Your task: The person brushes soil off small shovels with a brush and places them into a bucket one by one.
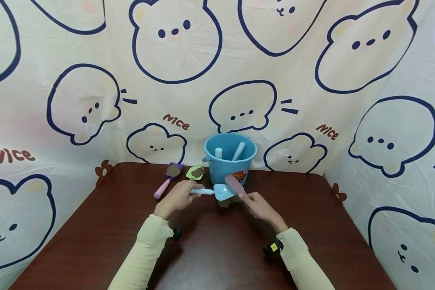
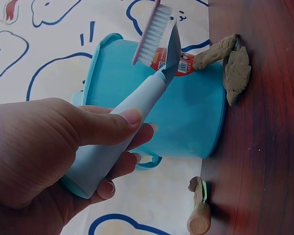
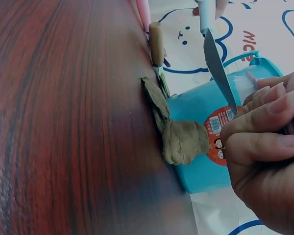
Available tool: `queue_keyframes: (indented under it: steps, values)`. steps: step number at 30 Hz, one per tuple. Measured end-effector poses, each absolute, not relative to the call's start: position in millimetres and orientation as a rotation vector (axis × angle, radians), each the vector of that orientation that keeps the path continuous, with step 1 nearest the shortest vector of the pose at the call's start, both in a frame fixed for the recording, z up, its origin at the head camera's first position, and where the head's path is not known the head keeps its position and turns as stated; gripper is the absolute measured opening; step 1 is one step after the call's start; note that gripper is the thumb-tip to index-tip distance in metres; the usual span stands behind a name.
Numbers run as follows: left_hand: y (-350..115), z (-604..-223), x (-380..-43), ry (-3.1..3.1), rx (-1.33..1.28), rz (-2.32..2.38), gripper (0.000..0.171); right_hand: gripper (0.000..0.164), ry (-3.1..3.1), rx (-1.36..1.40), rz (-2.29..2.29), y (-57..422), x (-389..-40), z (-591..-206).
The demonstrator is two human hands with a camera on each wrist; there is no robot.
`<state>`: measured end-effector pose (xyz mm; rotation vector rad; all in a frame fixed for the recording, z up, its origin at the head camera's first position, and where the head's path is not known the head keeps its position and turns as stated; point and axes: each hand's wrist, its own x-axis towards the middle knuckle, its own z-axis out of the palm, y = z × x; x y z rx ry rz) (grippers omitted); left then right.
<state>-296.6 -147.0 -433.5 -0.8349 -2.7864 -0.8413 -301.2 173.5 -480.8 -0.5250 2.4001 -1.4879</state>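
Note:
My left hand (image 1: 179, 197) grips the pale blue handle of a toy shovel (image 1: 223, 192), its blade pointing right. In my right hand (image 1: 259, 206) is a pink brush (image 1: 235, 184), its white bristles (image 2: 156, 36) turned toward the shovel blade. Brush and blade overlap in the head view, just in front of a blue bucket (image 1: 229, 169). Below them, lumps of brown clay-like material (image 3: 183, 142) sit on the table by the bucket's base. The brush handle is mostly hidden by my right fingers in the right wrist view.
Left of the bucket lie a purple scoop with a pink handle (image 1: 162, 189) and a green tool (image 1: 190, 174), both bearing brown lumps. Two light handles (image 1: 239, 151) stick up inside the bucket. A cartoon-printed cloth (image 1: 195, 100) hangs behind the dark wooden table (image 1: 217, 249).

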Motion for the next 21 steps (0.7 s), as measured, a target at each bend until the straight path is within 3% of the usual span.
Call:
queue_keyframes:
  steps: [21]
  values:
    - [-145.7, -434.2, -295.4, -2.752, -0.877, -0.851, 0.026, 0.077, 2.382, -0.576, -1.453, 164.5, -293.3, -476.4]
